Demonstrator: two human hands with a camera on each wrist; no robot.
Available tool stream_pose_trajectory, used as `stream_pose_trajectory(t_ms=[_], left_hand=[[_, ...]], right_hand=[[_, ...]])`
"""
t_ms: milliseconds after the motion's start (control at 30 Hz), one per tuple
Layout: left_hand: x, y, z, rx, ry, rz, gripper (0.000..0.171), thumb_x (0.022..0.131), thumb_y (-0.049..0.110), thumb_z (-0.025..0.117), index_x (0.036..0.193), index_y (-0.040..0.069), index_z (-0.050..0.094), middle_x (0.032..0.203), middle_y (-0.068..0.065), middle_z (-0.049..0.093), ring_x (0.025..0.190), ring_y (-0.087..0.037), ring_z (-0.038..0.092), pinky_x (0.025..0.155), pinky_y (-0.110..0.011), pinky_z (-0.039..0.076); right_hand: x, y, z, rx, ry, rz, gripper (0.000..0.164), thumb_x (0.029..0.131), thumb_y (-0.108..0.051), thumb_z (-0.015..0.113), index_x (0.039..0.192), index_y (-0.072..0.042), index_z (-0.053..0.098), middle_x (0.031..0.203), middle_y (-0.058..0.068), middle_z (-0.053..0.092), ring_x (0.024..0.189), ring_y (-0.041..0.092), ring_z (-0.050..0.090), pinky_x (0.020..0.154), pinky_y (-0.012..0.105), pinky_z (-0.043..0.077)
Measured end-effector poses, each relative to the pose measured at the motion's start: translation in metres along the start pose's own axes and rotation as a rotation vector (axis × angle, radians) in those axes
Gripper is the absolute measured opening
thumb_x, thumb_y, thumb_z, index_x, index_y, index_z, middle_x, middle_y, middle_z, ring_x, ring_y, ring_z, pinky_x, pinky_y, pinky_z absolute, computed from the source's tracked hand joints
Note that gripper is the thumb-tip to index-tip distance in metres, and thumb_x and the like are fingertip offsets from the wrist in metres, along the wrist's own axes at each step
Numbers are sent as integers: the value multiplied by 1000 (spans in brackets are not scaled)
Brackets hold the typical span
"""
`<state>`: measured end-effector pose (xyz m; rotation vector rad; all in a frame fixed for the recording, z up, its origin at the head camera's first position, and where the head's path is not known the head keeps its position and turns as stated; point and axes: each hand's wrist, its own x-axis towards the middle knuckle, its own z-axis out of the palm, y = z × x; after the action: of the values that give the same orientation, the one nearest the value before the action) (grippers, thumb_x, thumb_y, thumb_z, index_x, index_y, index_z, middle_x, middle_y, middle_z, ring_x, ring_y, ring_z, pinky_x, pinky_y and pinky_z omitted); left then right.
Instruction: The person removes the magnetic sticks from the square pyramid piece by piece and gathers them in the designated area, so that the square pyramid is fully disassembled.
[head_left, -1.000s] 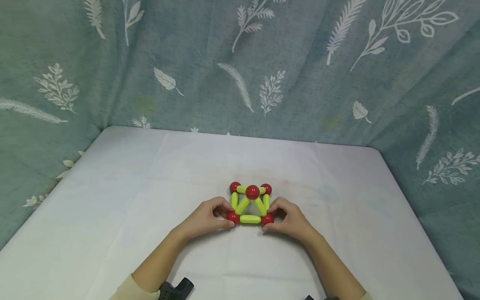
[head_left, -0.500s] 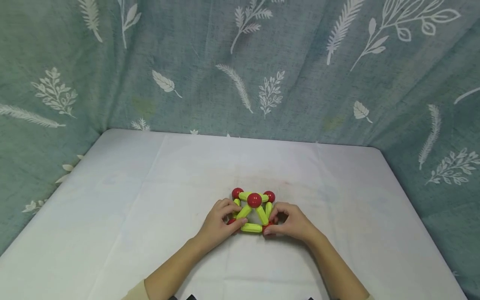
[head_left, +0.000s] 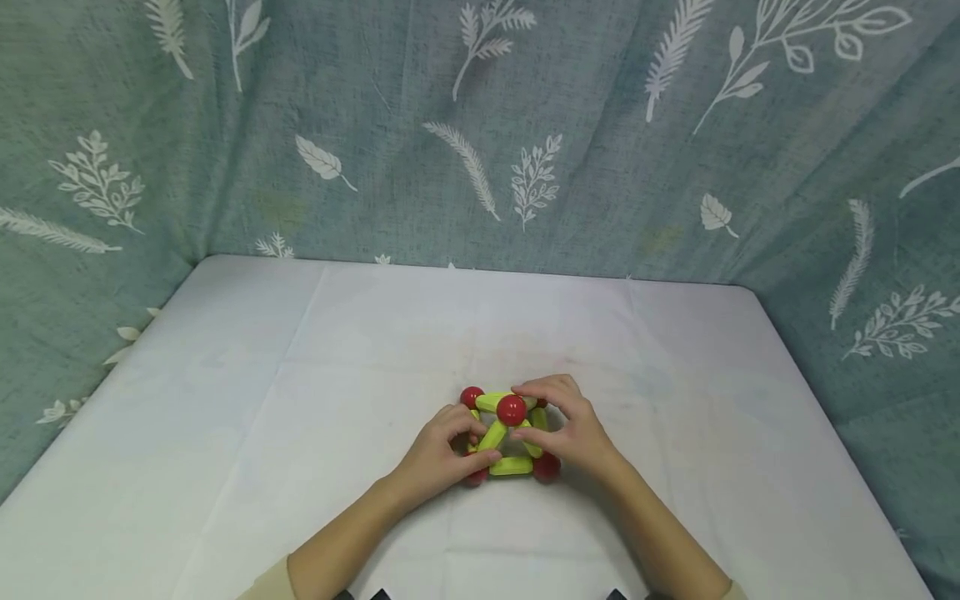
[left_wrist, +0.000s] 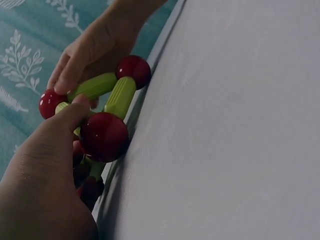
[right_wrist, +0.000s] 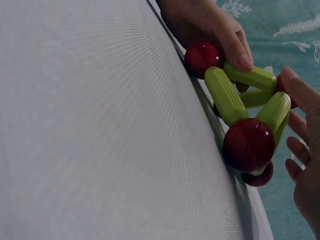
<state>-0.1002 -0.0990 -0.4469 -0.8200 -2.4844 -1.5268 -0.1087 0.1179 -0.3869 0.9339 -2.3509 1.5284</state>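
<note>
A small frame of red balls and yellow-green rods, like a magnetic building set, stands on the white table, with a square base and rods rising to one top red ball (head_left: 512, 410). My left hand (head_left: 442, 450) pinches the slanting rod (head_left: 492, 435) just above the front left ball, which it partly covers. My right hand (head_left: 573, 421) has thumb and forefinger around the top ball; its other fingers lie behind, partly hiding the back right ball. The front right ball (right_wrist: 248, 145) is free of both hands.
A white cloth covers the table (head_left: 300, 433). Behind it and at the sides hangs a blue-green curtain (head_left: 405, 183) with white leaf prints. Beige sleeves (head_left: 272, 582) and dark wrist straps show at the bottom edge.
My left hand has moved from the front left ball up onto the slanting rod. The right hand has let go of the front right ball and risen to the top ball.
</note>
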Motion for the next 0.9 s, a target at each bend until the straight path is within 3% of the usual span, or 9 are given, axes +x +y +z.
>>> stream_pose_trajectory(t_ms=[133,433,900], left_hand=[[0,2,1,-26,-22,-14,16,76,27,80,82,20,66,79,7,54,78,-11,47,65,-21,42],[-1,4,1,-29,-30,-133,17,73,30,81,80,26,66,78,13,55,78,-9,47,66,-22,42],[1,-5,1,-39,-25,-30,18,74,25,81,81,21,65,79,7,54,79,-10,46,67,-22,40]], right_hand=[[-1,1,1,-2,-31,10,43,68,4,80,108,7,64,102,16,66,96,23,50,79,43,49],[-2,0,3,16,-24,-18,39,70,6,78,106,7,65,97,15,66,94,21,49,77,41,48],[0,2,3,21,-2,-52,38,68,9,77,104,9,65,97,18,67,92,22,50,76,41,47]])
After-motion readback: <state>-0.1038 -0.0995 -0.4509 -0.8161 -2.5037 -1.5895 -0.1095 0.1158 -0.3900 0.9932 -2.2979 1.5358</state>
